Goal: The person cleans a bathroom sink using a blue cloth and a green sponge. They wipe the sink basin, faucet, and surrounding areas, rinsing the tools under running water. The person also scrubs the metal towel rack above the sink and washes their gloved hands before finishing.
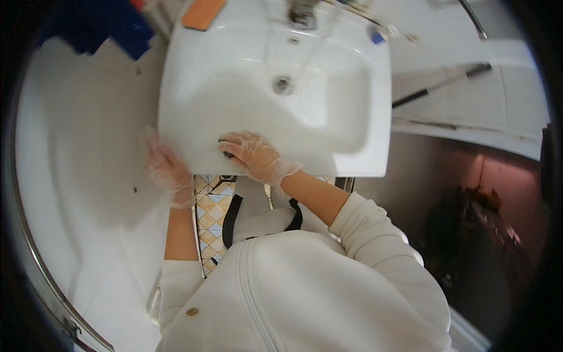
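A white ceramic washbasin (193, 97) stands before me, with a metal drain (283, 84) in its bowl. My right hand (253, 154), in a clear plastic glove, is at the basin's front rim, left of centre. Its fingers are closed over a small dark object (228, 154), mostly hidden under the palm and too covered to name. My left hand (167, 167), gloved the same way, is blurred at the basin's front left corner. Whether it grips anything does not show. From the metal faucet (302, 13) at the back, a faint stream of water seems to run into the bowl.
An orange sponge (203, 14) lies on the basin's back left corner. Dark blue cloth or plastic (101, 26) hangs at the upper left. To the right are a black-and-metal rod (440, 86) and a reddish, shadowed recess (492, 193). Patterned floor tiles (213, 211) show below.
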